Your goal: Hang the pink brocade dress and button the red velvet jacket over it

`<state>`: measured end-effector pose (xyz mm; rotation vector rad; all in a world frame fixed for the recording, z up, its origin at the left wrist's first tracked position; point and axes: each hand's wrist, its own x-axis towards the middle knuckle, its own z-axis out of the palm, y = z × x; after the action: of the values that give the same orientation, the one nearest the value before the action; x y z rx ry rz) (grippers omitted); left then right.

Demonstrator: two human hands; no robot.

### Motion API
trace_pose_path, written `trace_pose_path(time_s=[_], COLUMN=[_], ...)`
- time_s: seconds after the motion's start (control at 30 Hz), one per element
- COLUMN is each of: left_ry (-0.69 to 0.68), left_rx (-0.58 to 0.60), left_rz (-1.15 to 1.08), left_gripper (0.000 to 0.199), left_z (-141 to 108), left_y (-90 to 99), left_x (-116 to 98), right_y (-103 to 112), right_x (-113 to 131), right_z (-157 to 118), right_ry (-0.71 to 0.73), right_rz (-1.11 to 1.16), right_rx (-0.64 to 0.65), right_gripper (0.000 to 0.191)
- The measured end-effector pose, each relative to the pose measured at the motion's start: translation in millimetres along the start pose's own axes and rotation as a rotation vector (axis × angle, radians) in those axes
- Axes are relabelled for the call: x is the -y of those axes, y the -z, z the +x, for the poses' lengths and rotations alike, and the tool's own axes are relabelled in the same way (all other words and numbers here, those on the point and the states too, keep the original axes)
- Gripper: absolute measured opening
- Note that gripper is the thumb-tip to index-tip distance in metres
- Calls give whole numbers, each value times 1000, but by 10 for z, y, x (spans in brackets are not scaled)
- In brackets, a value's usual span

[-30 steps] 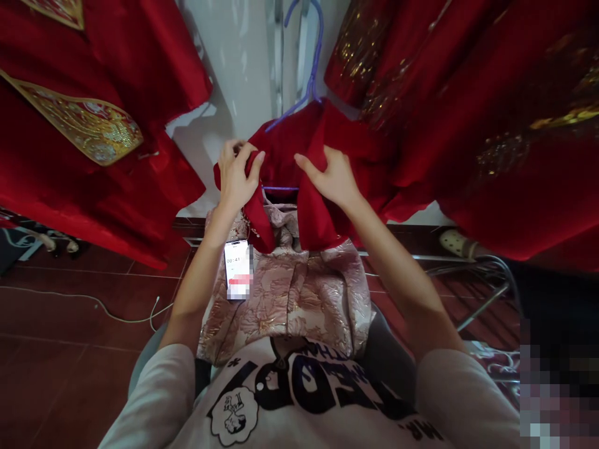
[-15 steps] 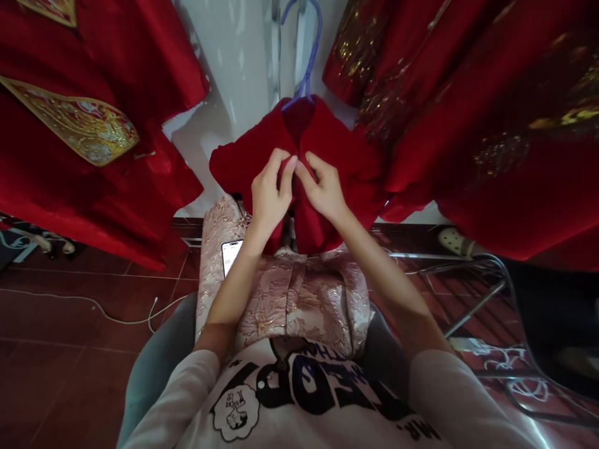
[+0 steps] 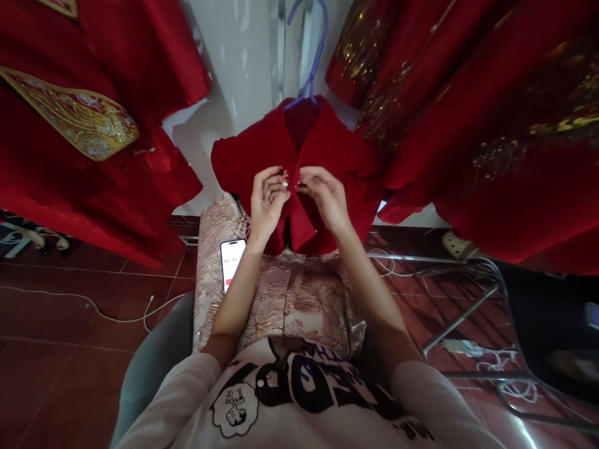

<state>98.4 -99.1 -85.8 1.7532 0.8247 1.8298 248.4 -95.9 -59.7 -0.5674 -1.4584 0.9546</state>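
Both forearms reach forward from the white T-shirt sleeves and slant inward, so that the left hand (image 3: 269, 198) and the right hand (image 3: 330, 194) meet almost knuckle to knuckle, just apart, at the middle of a short red jacket (image 3: 248, 156). The jacket hangs by its shoulders on a purple hanger (image 3: 312, 72) in front of the pale wall, its collar parted in a V above the hands and its lower edge close over the pink brocade garment (image 3: 266, 293) on the person's lap. The left fingers are curled and nearly closed, index on top and thumb below, pinching one front edge of the jacket beside some small shiny beads (image 3: 286, 181) (one looks like a pearl, though whether the fingertips grip the beads themselves cannot be told). The right hand bends in at the wrist, index laid over the opposite front edge and the other fingers folded beneath, closed on the cloth; its thumb tip is hard to make out. Near the left forearm a smartphone (image 3: 231, 262) with a lit screen lies on the brocade, partly covered by that arm. More red garments hang on either side, the left one bearing a gold embroidered panel (image 3: 88, 118).
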Motion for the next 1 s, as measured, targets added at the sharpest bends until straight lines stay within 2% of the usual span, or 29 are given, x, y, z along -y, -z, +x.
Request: trace_pose_path(time_s=[0.07,0.17,0.27,0.4,0.47,0.57,0.8,0.9,1.0], left_ry=[8,-4,-43,-108,-107,-83,-27,-36,-68], left_rx=[-22,11,46,142,182,178,204,228,243], left_rz=[-19,61,264,617,716,747,619,652,713], left_gripper=[25,14,7,14,15,15,17,15,9], left_z=[1,11,7,-15,-24,-28,-24,-29,-31], left_y=[31,67,100,136,141,133,125,125,122], left_x=[12,-64,-239,-480,-549,-570,-463,-457,-491], right_y=[6,-28,-84,-146,-167,-184,-169,-193,-231], right_x=[-43,-86,-109,-113,-104,-90,-137,-110,-21], right_z=[-60,-108,-126,-166,-193,-221,-205,-210,-241], right_ry=[33,74,86,107,108,108,109,146,198], right_rz=[-2,-43,-88,-163,-205,-242,-275,-271,-361], right_rx=[-16,-68,-132,-224,-259,-287,-264,-302,-351], right_gripper=[33,28,28,29,30,30,28,25,22])
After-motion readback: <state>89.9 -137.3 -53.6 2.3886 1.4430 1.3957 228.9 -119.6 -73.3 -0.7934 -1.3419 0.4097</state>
